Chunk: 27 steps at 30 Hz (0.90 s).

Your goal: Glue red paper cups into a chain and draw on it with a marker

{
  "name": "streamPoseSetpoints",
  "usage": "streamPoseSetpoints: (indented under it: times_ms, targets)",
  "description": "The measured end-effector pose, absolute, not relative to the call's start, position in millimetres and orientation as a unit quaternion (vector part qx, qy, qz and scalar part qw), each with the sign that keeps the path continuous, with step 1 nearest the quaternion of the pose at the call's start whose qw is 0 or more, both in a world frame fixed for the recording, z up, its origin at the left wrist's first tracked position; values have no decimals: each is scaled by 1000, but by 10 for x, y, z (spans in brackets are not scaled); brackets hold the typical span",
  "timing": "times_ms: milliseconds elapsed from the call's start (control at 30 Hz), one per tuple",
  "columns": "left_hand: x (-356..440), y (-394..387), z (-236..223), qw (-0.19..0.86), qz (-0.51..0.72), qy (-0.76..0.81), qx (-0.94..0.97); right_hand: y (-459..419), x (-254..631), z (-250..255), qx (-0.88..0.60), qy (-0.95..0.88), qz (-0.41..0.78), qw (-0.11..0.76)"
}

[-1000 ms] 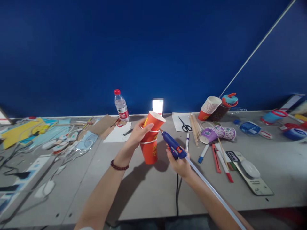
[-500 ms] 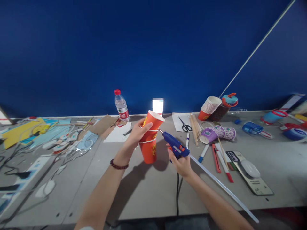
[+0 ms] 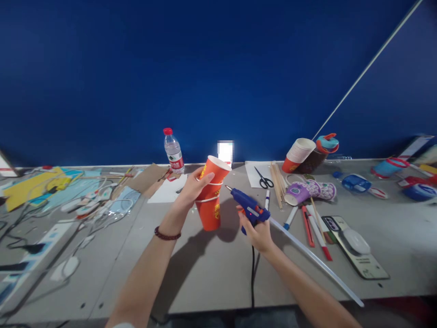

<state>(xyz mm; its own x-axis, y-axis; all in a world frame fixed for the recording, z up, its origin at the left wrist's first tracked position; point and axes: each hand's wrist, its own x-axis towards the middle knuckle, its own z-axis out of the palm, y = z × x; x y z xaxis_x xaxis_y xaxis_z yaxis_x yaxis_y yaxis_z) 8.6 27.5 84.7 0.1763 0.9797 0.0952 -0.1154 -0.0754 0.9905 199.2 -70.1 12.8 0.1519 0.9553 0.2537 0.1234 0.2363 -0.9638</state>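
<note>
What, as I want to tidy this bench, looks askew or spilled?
The purple patterned cups lie on their side, unlike the upright white-rimmed stack behind them. A rounded white object sits on top of the phone, an odd perch. I see no spill.

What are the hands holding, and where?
Left hand: the orange cups, around the upper part. Right hand: the blue glue gun, by its handle.
</note>
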Motion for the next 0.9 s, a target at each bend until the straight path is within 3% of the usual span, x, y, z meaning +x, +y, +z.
streamPoseSetpoints:
  times_ms: [133, 267, 567, 700, 900]
  targets:
    - [-30, 279, 941, 516, 516, 426, 535, -639, 1996, 117, -480, -494, 465, 556]
    - [-180, 261, 1054, 486, 533, 424, 548, -550, 2028, -13, -521, -486, 510, 482]
    - [-348, 205, 1112, 506, 498, 373, 597, -576, 1944, 93, -617, -716, 313, 95]
    - [-324, 190, 1105, 523, 487, 350, 606, -586, 1892, 162, -627, -735, 255, 29]
    - [-274, 148, 1134, 529, 463, 335, 627, -596, 1823, 158, -627, -745, 227, 0]
